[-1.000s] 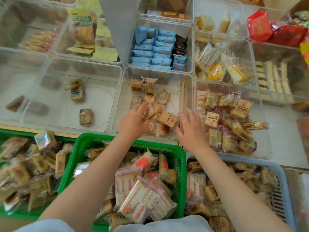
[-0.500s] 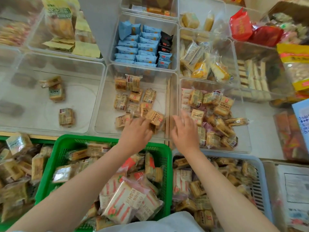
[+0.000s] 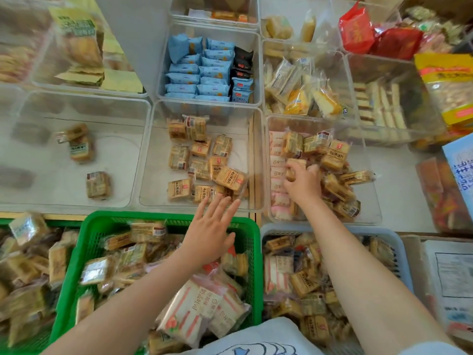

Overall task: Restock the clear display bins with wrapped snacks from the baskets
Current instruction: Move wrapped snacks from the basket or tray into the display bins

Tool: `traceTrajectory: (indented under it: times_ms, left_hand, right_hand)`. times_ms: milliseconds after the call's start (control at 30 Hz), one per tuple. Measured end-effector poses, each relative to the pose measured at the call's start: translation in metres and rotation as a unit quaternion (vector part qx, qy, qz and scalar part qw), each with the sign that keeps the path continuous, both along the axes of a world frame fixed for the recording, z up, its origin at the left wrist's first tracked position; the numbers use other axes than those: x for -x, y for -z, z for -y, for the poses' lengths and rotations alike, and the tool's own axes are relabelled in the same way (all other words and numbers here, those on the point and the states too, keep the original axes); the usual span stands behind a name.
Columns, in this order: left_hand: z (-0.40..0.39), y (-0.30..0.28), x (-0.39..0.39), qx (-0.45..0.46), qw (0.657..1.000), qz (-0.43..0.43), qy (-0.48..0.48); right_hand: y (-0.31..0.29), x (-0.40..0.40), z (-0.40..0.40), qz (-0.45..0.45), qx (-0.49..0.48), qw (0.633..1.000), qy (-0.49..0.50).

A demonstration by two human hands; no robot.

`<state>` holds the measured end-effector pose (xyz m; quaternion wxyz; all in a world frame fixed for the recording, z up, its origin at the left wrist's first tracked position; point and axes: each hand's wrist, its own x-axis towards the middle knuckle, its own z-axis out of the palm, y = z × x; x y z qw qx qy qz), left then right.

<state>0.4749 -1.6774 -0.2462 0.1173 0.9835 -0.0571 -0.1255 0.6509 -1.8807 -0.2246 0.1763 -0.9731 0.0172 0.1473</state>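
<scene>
Fingers (image 3: 294, 172) of your right hand (image 3: 304, 184) pinch a wrapped snack (image 3: 295, 166) inside the right bin (image 3: 368, 175), left hand (image 3: 212, 231) spread over the green basket (image 3: 84, 242); a loose pinch risks dropping it askew.

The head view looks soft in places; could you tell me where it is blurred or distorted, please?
Head view: motion blur smears the left hand and the snacks in the green basket; the blue packets in the centre read sharper; wide-angle bending curves the clear bin rims towards the edges; lighting is soft and even, with faint reflections on the bin walls.
</scene>
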Motion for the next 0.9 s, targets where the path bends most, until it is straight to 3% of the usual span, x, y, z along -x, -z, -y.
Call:
traceTrajectory:
  times_ms: [67,133,267,367,500,700,900]
  left_hand:
    - [0.0,-0.002,-0.001,0.018,1.0,0.002,-0.008]
    - [0.001,-0.002,-0.001,0.026,1.0,0.001,-0.014]
    - [0.003,-0.004,-0.003,0.022,1.0,-0.003,-0.013]
    - [0.0,-0.002,-0.003,0.027,1.0,-0.007,-0.009]
    - [0.002,-0.003,-0.005,0.029,0.999,-0.011,-0.018]
    - [0.003,-0.006,-0.007,0.018,0.999,-0.028,-0.02]
    - [0.003,-0.005,-0.007,0.019,0.999,-0.029,-0.016]
  right_hand:
    - [-0.004,0.005,0.003,0.113,-0.076,0.99,0.047]
    - [-0.007,0.006,0.003,0.15,-0.089,0.982,0.072]
    - [0.003,0.0,0.001,-0.016,0.012,0.999,0.042]
    - [0.01,-0.009,-0.002,-0.07,0.074,0.994,0.036]
    - [0.014,-0.019,-0.018,-0.073,0.038,0.995,0.056]
    - [0.015,-0.031,-0.016,-0.147,-0.015,0.983,0.106]
    - [0.003,-0.023,-0.007,-0.093,-0.092,0.984,0.117]
